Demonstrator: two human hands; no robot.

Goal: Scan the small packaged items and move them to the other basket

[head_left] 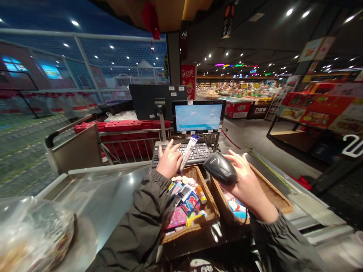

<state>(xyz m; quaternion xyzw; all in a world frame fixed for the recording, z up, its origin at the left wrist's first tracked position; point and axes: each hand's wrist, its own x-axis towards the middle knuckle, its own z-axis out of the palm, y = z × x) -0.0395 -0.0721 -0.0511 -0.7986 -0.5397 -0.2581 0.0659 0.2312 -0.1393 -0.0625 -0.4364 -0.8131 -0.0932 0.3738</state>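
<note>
My left hand (169, 160) is over the left part of a black keyboard (202, 151), some fingers stretched out. A slim white packet with a blue-purple end (189, 151) slants up from its thumb side and seems held there; the thumb's grip is partly hidden. In my right hand (245, 181) is a black handheld barcode scanner (220, 169), its head tilted toward the packet. Below the hands sit two wicker baskets, the left basket (212, 211) filled with small boxes and bottles, the right basket (272, 189) partly covered by my right hand and also holding small packs.
Behind the keyboard stands a lit monitor (198, 118), with a second dark screen (150, 102) seen from behind. A metal counter (113, 200) spreads to the left, with a clear plastic bag (34, 230) on it. Beyond are a cart (127, 145) and store shelves (317, 109).
</note>
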